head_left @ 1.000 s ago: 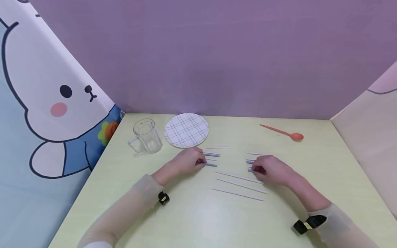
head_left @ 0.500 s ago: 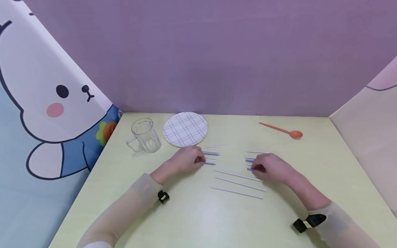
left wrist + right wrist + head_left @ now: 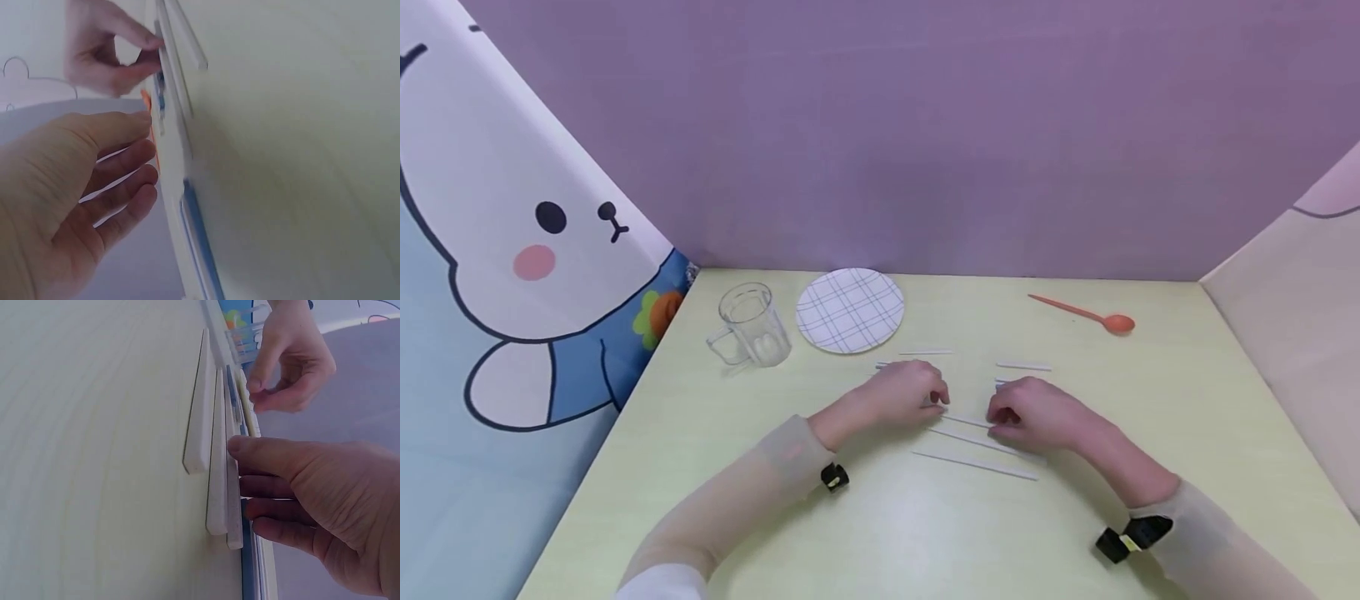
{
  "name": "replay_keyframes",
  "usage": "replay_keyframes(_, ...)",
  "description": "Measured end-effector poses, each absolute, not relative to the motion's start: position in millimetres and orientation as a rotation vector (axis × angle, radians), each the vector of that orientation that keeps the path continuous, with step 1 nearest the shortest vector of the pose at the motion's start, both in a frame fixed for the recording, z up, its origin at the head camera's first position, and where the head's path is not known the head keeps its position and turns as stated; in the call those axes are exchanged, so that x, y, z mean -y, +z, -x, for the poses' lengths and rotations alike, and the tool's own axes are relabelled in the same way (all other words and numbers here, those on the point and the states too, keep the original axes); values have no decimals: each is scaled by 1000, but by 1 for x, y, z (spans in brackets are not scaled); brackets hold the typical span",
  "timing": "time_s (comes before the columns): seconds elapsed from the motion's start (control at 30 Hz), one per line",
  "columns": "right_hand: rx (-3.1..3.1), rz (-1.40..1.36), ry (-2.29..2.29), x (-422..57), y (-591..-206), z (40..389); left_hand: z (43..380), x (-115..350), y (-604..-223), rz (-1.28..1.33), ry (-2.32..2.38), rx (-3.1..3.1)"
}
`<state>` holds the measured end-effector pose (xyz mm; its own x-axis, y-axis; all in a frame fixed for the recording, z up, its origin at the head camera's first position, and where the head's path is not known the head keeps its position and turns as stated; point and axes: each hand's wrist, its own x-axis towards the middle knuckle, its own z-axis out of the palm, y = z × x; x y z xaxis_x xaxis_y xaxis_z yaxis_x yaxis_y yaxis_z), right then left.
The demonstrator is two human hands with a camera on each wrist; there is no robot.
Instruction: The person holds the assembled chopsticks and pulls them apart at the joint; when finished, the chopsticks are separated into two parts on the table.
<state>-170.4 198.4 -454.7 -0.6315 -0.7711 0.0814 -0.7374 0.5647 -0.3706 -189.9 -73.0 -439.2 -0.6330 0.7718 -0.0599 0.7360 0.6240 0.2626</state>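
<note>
Several tapered white chopsticks lie near the middle of the table, among them the nearest chopstick [image 3: 973, 466]. My left hand [image 3: 898, 394] is by the thin end of the farthest of them. Its fingers are relaxed and bent in the left wrist view, with nothing visible between them. At the thick end, my right hand [image 3: 1045, 414] has its thumb [image 3: 250, 447] against the chopstick [image 3: 232, 506], and its loosely bent fingers lie beyond; no firm pinch shows. Short blue and white sticks [image 3: 201, 240] lie behind the hands, partly hidden by them.
A clear glass mug [image 3: 755, 327] stands at the back left, beside a white plate [image 3: 850, 311] with a blue grid. An orange spoon [image 3: 1093, 317] lies at the back right. Short white sticks lie farther back, including one on the right [image 3: 1024, 366]. A purple wall rises behind the table.
Both hands have left the blue sticks' ends and come nearer to the white chopsticks. My left hand moved right and slightly forward; my right hand moved slightly left. The chopsticks look unmoved.
</note>
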Motion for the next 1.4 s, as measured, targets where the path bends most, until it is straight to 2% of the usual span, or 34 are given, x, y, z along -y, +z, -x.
replay_keyframes(0.33,-2716,1296,-564,-193,-459,173,191,55,-456,-1296,323,-2637)
replay_keyframes(0.73,-2807,1342,-675,-183,-424,182,197,67,-427,-1231,503,-2685)
replay_keyframes(0.97,-2775,1296,-688,-173,-406,187,200,73,-414,-1284,401,-2765)
replay_keyframes(1.4,-2829,1384,-664,-171,-400,184,196,75,-406,-1388,260,-2848)
